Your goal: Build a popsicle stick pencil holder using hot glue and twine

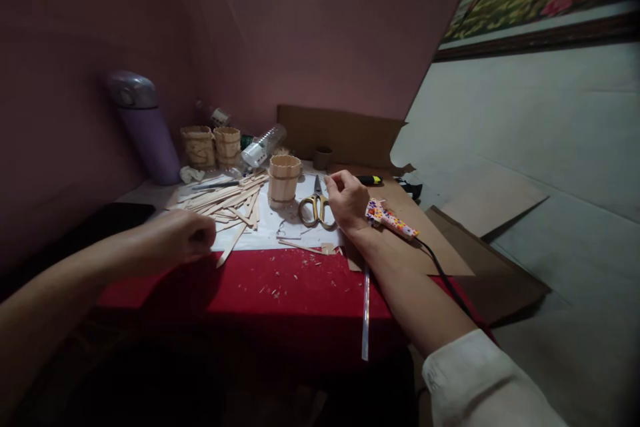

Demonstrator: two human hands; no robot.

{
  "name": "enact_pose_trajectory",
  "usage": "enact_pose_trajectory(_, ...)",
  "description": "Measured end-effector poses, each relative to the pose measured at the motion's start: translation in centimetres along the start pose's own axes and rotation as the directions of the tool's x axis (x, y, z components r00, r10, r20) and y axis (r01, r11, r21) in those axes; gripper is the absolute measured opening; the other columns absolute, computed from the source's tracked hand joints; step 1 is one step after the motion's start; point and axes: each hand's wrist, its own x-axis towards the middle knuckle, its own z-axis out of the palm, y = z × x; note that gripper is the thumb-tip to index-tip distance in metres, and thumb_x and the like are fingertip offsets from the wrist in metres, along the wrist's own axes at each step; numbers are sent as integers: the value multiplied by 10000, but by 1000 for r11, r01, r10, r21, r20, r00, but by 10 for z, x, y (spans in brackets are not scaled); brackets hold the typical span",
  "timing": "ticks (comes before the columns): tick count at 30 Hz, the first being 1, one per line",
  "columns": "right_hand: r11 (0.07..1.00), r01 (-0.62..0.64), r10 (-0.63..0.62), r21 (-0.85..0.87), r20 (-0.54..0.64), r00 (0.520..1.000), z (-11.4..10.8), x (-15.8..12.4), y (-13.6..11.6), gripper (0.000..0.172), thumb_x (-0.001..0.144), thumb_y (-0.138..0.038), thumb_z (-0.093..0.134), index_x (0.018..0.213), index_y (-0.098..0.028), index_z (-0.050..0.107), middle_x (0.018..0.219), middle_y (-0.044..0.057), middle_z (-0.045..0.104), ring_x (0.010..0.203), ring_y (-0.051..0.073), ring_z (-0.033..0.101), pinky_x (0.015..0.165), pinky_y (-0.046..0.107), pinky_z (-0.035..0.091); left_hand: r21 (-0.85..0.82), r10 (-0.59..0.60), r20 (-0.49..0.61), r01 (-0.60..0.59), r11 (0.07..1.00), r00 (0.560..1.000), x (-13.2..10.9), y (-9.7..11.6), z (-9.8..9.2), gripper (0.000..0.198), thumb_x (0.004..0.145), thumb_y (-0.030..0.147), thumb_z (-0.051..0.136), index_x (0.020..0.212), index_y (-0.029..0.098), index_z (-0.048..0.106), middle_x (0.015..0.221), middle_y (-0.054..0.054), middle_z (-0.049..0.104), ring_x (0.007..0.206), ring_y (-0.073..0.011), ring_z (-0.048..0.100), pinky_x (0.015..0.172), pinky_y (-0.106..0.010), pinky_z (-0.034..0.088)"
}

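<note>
My left hand [194, 237] is at the near left of the table, loosely curled, with nothing seen in its fingers. Beside it lies a heap of flat wooden sticks [227, 199]. My right hand [347, 200] is raised right of the scissors, thumb and fingers pinched together; anything between the fingertips is too small to make out. A pair of scissors [316, 207] with gold handles lies on white paper, blades pointing away. To their left stands a small wooden-stick cup [284, 183], upright. A flower-patterned glue gun [390, 219] lies right of my right wrist, its cord running off the table.
Two more stick cups [198, 147], a clear plastic bottle [263, 145] and a purple flask [149, 133] stand or lie at the back left. Cardboard [425, 240] lies at the right. A clear glue stick [366, 320] overhangs the red cloth [280, 293], which has wood scraps on it.
</note>
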Motion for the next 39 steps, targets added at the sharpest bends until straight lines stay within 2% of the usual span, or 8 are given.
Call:
enact_pose_trajectory(6,999,-40,40,22,2,999,3,0,2,205,905,-353,600,769,-210,655,720,18,685,682,174,596,621,273,351,-431,155,-89,-178,885,984,33,41,12,80,736,250,588,720,180,552,560,7,581,497,-135,561,472,-236,414)
enact_pose_trajectory(9,999,-40,40,11,6,999,3,0,1,195,897,-346,616,765,-209,659,711,18,686,666,171,589,610,271,341,-397,223,-65,-230,888,973,48,65,29,35,750,183,550,739,171,581,560,-3,589,515,-146,580,484,-243,423)
enact_pose_trajectory(14,1000,-20,20,0,23,1000,2,0,-1,193,909,-339,603,776,-211,657,733,21,697,705,182,611,631,278,351,-85,280,-253,-310,947,926,78,83,45,145,753,88,533,744,153,663,629,-18,633,583,-133,560,590,-259,416)
enact_pose_trajectory(19,999,-32,32,-13,40,999,1,-2,-3,190,906,-339,609,772,-214,656,726,23,697,707,189,618,638,279,358,93,484,-229,-476,875,845,90,84,45,214,791,118,565,923,162,727,943,-91,710,763,-175,608,692,-297,427)
enact_pose_trajectory(27,999,-42,42,-7,66,997,3,-5,-4,190,907,-348,608,774,-220,658,728,15,693,697,184,622,627,278,357,89,475,147,-490,867,868,76,86,60,60,766,190,624,769,178,683,834,-56,689,734,-182,581,646,-294,374)
enact_pose_trajectory(32,999,-41,41,-6,66,997,3,-5,-4,190,904,-335,616,767,-212,657,712,15,686,686,180,622,628,275,363,99,444,7,-442,891,896,75,73,66,114,819,181,509,744,185,594,729,-37,629,637,-162,504,600,-296,331)
enact_pose_trajectory(36,999,-39,38,3,65,997,3,-6,-4,191,900,-338,617,764,-211,658,696,14,686,673,173,620,621,271,366,-78,342,-176,-360,930,923,82,56,54,79,784,191,534,725,183,587,682,-11,614,641,-146,516,622,-277,361)
enact_pose_trajectory(39,999,-28,27,19,63,998,3,-7,-4,191,897,-335,617,765,-205,661,681,15,684,653,166,614,613,267,368,-133,308,-172,-332,934,936,84,49,46,93,766,211,551,712,177,618,666,-10,622,646,-141,528,631,-271,374)
